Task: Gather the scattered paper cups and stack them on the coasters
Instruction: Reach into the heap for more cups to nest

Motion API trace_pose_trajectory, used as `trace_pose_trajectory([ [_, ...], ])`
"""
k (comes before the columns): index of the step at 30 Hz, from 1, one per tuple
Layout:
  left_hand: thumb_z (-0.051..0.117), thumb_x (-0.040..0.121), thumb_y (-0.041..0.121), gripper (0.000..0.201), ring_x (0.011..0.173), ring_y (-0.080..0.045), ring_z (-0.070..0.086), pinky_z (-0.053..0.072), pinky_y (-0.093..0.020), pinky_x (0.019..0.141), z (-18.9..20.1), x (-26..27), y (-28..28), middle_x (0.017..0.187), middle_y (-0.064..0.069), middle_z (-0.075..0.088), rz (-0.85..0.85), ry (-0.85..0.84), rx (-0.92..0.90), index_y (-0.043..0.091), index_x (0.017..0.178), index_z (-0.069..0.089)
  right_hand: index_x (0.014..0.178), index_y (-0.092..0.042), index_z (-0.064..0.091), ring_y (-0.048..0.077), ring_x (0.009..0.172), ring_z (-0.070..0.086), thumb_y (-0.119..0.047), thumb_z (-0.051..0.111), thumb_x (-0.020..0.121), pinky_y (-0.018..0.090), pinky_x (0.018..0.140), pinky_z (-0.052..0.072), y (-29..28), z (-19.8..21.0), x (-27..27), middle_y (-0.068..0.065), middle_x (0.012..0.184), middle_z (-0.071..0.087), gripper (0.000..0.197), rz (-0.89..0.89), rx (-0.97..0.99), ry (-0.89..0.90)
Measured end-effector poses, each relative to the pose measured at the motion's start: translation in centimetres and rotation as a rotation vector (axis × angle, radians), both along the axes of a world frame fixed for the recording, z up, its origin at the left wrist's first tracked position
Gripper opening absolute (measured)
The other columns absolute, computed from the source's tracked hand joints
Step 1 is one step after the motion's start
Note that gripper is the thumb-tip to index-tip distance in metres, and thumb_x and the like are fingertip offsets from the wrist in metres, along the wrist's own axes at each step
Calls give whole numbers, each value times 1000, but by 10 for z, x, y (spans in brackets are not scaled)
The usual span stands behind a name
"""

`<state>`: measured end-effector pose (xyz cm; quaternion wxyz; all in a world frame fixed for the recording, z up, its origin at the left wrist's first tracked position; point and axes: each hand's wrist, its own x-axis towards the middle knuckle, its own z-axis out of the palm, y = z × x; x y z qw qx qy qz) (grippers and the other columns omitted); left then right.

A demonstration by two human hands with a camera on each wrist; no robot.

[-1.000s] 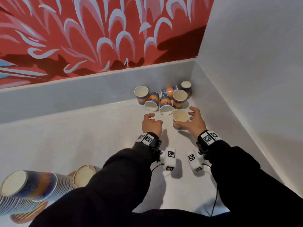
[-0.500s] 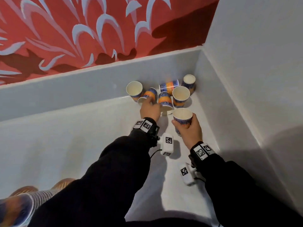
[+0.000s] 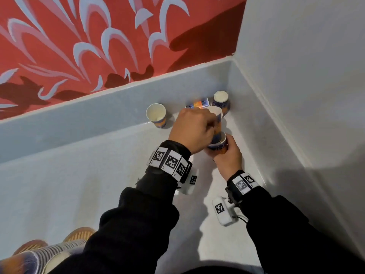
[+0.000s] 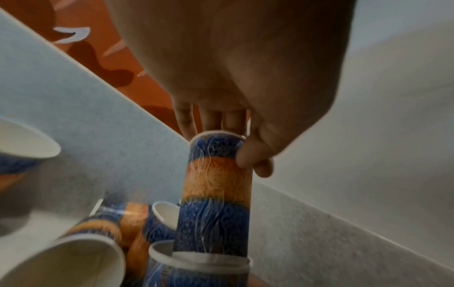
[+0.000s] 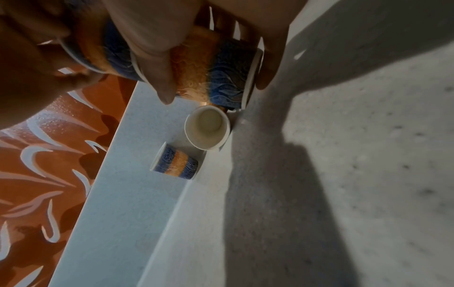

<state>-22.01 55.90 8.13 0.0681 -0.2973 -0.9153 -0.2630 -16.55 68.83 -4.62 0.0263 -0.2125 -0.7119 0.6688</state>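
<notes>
cup [image 4: 216, 194] pinched by left hand [image 3: 190, 131] enters cup clasped by right hand [image 3: 227, 157], near corner.

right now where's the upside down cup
In the head view the upside-down cup stands at the far right, tucked into the corner of the counter, just past the cup lying on its side.
</notes>
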Motion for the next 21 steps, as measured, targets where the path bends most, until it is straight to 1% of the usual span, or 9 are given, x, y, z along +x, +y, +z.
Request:
trace_pose_trajectory([
  [2, 54, 79, 23, 19, 77, -23, 60, 48, -36, 71, -5, 3, 2, 80, 6, 68, -42, -125, 71, 19, 78, 72, 131, -1, 59, 24, 103, 70, 19, 81, 73, 20, 76, 61, 0, -6, 5, 13, 116, 71, 65, 4, -35, 4],
  [4, 55, 78, 19, 18, 83, -23, 63, 51, -38, 76, -9, 3, 1, 85, 5, 72, -5, -187, 87, 22, 80, 73, 130, -8, 61, 16, 105, 73, 13, 86, 73, 29, 85, 63, 2, -10, 10, 9, 116, 73, 66, -2, -58, -1],
  [6, 61, 79, 13, 22, 90, -19, 65, 52, -35, 82, -12, 6, 2, 92, 5, 75, -3, -261, 68, 28, 82, 77, 127, -9, 63, -3, 91, 72, 9, 86, 75, 19, 78, 60, 5, -12, 15, 1, 108, 74, 60, -2, -88, 0],
  [8, 66, 80, 8, 26, 96, -9, 66, 52, -28, 88, -18, 9, 4, 100, 11, 77, -5, -433, 220, 28, 90, 78, 124, -3, 63, -11, 77, 68, 7, 86, 77, 13, 69, 55, 9, -15, 16, 0, 101, 73, 54, -29, -103, 21],
  [10, 67, 77, 13, 25, 103, -12, 70, 55, -31, 94, -28, 8, 9, 106, 12, 77, 103, -533, 520, 28, 94, 78, 123, -11, 65, -6, 86, 70, -7, 92, 75, 23, 77, 57, 11, -18, 16, -3, 105, 75, 55, -59, -46, 24],
  [12, 70, 78, 16, 19, 108, -18, 68, 55, -35, 96, -45, -1, 8, 114, 7, 71, 368, -428, 640, 28, 91, 76, 122, -26, 65, 9, 100, 72, -24, 95, 69, 42, 87, 61, 12, -18, 16, -8, 112, 75, 61, -68, -8, 12],
  [14, 68, 85, 10, 18, 119, -23, 61, 47, -29, 103, -64, -14, -2, 131, -2, 59, 546, -328, 393, 24, 92, 77, 122, -28, 64, 11, 103, 71, -28, 96, 67, 47, 92, 61, 14, -16, 17, -11, 113, 74, 63, -77, 12, 12],
  [17, 60, 90, 12, 32, 139, -29, 49, 43, -40, 113, -91, -22, -13, 160, -6, 39, 441, -450, -131, 25, 113, 78, 123, -22, 64, 5, 103, 70, -24, 96, 68, 46, 97, 59, 13, -13, 18, -12, 113, 73, 64, -88, 19, 6],
  [21, 63, 84, 9, 37, 125, -34, 60, 52, -46, 97, -101, -18, -15, 151, -1, 54, 369, -314, -190, 21, 116, 77, 121, -30, 64, 13, 99, 73, -45, 92, 57, 53, 89, 61, 11, -14, 21, -9, 111, 75, 71, -76, 6, -6],
])
